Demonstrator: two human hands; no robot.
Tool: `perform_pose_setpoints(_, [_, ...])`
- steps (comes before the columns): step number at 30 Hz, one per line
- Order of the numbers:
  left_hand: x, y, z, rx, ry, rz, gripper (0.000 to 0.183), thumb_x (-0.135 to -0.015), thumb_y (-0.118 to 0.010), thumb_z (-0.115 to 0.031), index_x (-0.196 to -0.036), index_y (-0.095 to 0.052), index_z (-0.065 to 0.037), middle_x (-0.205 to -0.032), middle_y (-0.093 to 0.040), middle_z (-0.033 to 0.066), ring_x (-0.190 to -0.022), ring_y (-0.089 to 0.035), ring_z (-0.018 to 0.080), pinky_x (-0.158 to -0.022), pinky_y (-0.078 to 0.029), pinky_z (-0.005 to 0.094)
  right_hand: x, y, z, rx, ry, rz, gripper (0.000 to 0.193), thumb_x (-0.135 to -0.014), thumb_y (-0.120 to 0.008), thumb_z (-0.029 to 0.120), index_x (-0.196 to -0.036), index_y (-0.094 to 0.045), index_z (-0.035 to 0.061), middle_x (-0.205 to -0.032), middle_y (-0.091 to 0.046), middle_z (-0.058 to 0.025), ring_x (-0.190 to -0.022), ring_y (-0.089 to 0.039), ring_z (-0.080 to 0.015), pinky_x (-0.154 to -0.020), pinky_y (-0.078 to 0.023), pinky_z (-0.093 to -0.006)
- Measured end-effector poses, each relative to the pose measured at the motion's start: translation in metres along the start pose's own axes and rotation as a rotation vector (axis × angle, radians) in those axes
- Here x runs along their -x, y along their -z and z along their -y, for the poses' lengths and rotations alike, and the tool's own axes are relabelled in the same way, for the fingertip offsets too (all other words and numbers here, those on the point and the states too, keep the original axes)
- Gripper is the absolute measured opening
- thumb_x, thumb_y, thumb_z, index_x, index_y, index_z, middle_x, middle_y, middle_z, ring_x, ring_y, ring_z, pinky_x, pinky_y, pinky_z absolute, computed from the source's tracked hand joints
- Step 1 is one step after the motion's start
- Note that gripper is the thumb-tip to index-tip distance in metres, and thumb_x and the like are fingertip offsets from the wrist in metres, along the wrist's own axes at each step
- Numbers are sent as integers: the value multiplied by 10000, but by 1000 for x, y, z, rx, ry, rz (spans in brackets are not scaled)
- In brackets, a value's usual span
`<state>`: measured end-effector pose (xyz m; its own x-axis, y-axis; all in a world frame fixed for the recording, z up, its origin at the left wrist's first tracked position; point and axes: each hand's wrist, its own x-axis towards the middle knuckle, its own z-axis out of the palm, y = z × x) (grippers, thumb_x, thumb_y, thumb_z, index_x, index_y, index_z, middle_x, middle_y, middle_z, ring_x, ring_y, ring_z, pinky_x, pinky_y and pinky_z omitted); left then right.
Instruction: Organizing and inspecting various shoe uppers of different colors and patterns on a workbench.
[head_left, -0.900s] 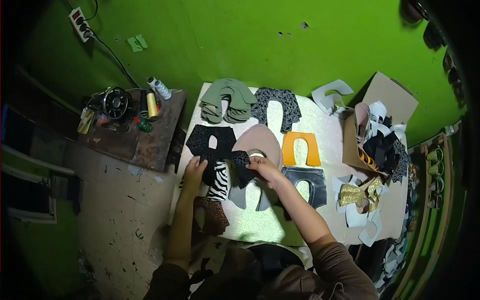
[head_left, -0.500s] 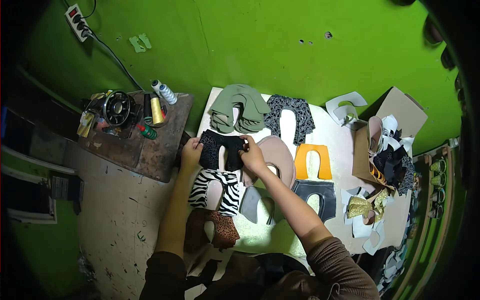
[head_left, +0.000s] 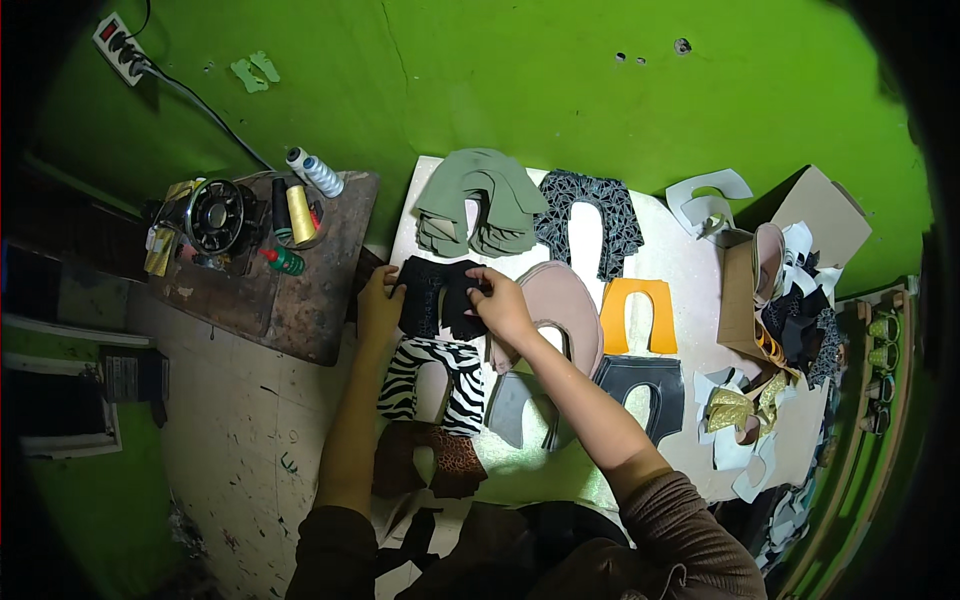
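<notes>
A black U-shaped cutout (head_left: 424,300), patterned on its left side, lies on the table under both my hands. My left hand (head_left: 380,302) is at its left edge, thumb and fingers bent against it. At its right leg, my right hand (head_left: 500,303) pinches the edge with thumb and forefinger. Just below lies a zebra-striped cutout (head_left: 465,385), and under that a brown leopard-print one (head_left: 458,462). A fanned stack of olive-green cutouts (head_left: 485,175) sits above. Beside my right wrist are dusty-pink cutouts (head_left: 560,290), with a grey one (head_left: 512,405) beneath.
The pale table (head_left: 680,290) also bears a black-and-grey patterned cutout (head_left: 620,225), orange (head_left: 615,315) and dark grey (head_left: 665,395) ones. A cardboard box (head_left: 738,300) of scraps stands right. At left, a worn wooden table (head_left: 310,300) holds a sewing machine (head_left: 220,220) and thread cones (head_left: 300,215).
The black cutout's two legs have come closer together, narrowing the gap between them. My right hand has shifted slightly left relative to the cutouts. The whole view has shifted a little.
</notes>
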<state>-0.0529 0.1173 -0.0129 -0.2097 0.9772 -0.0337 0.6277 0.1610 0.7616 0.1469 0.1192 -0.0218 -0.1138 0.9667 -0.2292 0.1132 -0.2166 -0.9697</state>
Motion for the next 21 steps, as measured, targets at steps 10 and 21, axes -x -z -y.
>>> perform_pose_setpoints(10, [5, 3, -9, -463, -447, 44, 380, -735, -596, -108, -1105, -527, -60, -1167, -506, 113, -1096, -466, 290, -890, -382, 418, 16, 2, 18, 1198, 307, -21, 190, -706, -544, 89, -892, -564, 54, -894, -559, -98, -861, -550, -240, -671, -491, -375])
perform_pose_setpoints(21, [17, -21, 23, -798, -474, 308, 603, -829, -501, -267, -1363, -280, -92, -1445, -208, 71, -1298, -260, 271, -1035, -230, 459, 8, -33, -33, 1443, 353, 166, 594, -891, -353, 414, -1376, -253, 87, -1457, -172, -45, -1335, -153, -204, -1085, -41, -443])
